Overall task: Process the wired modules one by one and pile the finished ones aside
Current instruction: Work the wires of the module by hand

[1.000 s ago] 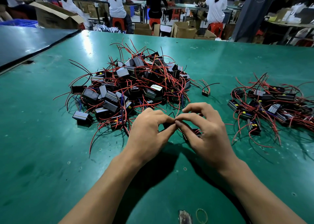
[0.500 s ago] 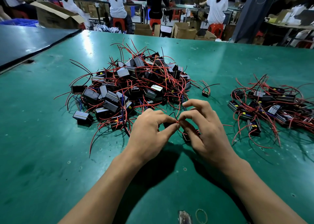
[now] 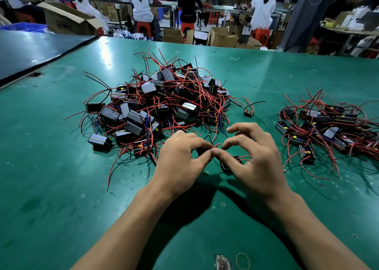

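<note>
Green worktop (image 3: 61, 187) fills most of the view. Both hands are close together in the middle, near the front. The left hand (image 3: 180, 163) pinches a thin red wire (image 3: 216, 145) between thumb and first finger. The right hand (image 3: 258, 163) pinches the same red wire from the other side, and its other fingers are curled up above it. The fingertips of both hands almost touch. The small black module (image 3: 230, 164) that the wire belongs to lies on the worktop just under the right hand, partly hidden by it.

A big pile of modules (image 3: 160, 105) with many red wires sits behind the left hand. A smaller pile (image 3: 328, 130) lies well apart on the right side. One lone module (image 3: 248, 113) sits by itself between the two piles. A rubber band (image 3: 243, 261) lies at the front edge, beside a little dark scrap (image 3: 222, 261). Far back, people sit on red stools at other tables.
</note>
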### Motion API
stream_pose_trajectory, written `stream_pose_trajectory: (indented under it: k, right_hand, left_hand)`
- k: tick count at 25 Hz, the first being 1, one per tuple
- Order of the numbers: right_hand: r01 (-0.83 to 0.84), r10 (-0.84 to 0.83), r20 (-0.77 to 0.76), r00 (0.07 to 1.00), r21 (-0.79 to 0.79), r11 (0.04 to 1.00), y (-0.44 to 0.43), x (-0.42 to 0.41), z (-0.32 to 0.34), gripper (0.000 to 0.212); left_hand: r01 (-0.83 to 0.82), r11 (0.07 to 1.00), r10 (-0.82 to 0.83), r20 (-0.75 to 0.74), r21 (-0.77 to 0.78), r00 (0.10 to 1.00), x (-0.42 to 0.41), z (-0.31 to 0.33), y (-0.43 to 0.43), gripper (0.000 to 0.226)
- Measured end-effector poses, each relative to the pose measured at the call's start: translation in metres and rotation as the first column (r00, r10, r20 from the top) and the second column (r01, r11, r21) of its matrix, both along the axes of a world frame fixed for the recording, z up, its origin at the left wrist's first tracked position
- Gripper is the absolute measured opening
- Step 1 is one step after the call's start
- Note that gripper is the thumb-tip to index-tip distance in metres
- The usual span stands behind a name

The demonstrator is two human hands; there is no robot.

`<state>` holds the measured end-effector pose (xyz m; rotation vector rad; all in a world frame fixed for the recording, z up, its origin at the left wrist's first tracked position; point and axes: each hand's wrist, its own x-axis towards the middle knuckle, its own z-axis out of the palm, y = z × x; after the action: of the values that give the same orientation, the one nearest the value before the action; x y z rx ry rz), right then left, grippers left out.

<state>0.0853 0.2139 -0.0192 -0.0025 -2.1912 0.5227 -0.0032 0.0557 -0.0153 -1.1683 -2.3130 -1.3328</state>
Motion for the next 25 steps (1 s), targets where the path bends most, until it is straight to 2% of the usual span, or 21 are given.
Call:
stream_pose_trajectory:
  k: [3, 6, 10, 16, 25]
  right_hand:
    - [0.022, -0.02, 0.023, 1.0, -0.068, 0.997, -0.0071, -0.0011, -0.0014, 0.029]
    - [0.027, -0.026, 0.006, 1.0, -0.063, 0.998, -0.0084, -0.0007, -0.0016, 0.021]
    - [-0.008, 0.009, 0.016, 1.0, -0.093, 0.996, -0.0088, -0.0003, -0.0024, 0.012]
    - [-0.038, 0.041, 0.009, 0.999, -0.2, 0.979, -0.0079, -0.0003, -0.0011, 0.012]
    - [-0.1, 0.222, 0.211, 0.952, -0.471, 0.877, -0.0046, -0.0016, 0.0044, 0.011]
  left_hand:
    - [-0.001, 1.0, 0.001, -0.004, -0.002, 1.0, 0.0008, -0.0002, 0.0003, 0.008]
    - [-0.003, 1.0, 0.003, 0.004, -0.006, 1.0, 0.0016, 0.0008, 0.0003, 0.007]
    - [0.004, 1.0, -0.004, 0.005, 0.008, 1.0, 0.0003, 0.0024, -0.0006, 0.01]
    - [0.023, 1.0, -0.024, 0.02, 0.011, 1.0, -0.0003, 0.0033, -0.0004, 0.012]
    - [0.056, 0.998, -0.058, 0.05, 0.031, 0.997, -0.0019, 0.0017, -0.0012, 0.009]
